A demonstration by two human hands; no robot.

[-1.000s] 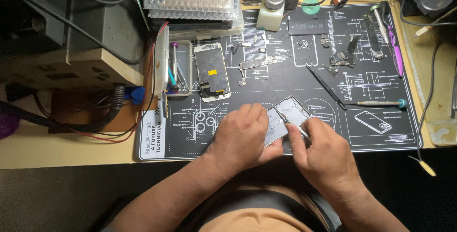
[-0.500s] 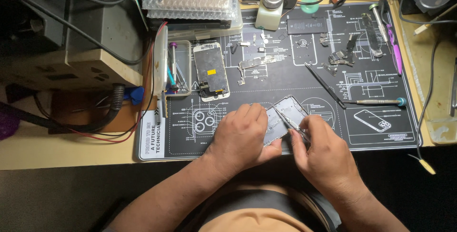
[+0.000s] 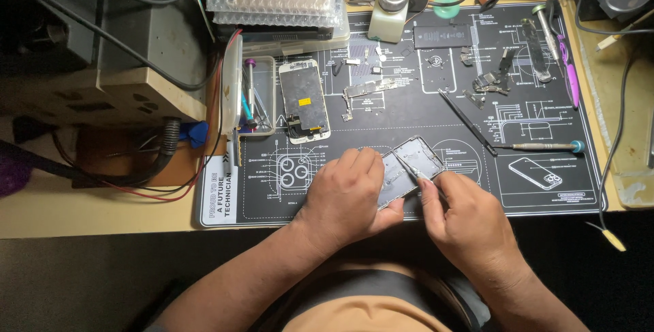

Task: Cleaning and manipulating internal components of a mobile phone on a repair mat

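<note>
The phone is already taken apart. Its screen (image 3: 302, 108) lies at the mat's (image 3: 545, 199) left, and small parts (image 3: 368, 90) lie further up. The left hand (image 3: 347, 199) grips the empty phone frame (image 3: 409, 168) near the mat's front edge. The right hand (image 3: 470, 219) pinches tweezers (image 3: 409, 170) poking inside it. A white strip with black letters (image 3: 219, 196) runs along the mat's left edge.

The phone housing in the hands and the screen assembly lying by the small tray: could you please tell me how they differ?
The phone housing is held at an angle by the left hand, with the right hand working tweezers inside; the screen assembly lies flat and untouched. The housing is an open metallic shell; the screen is white-edged with a dark back. Both rest on the black mat.
</note>
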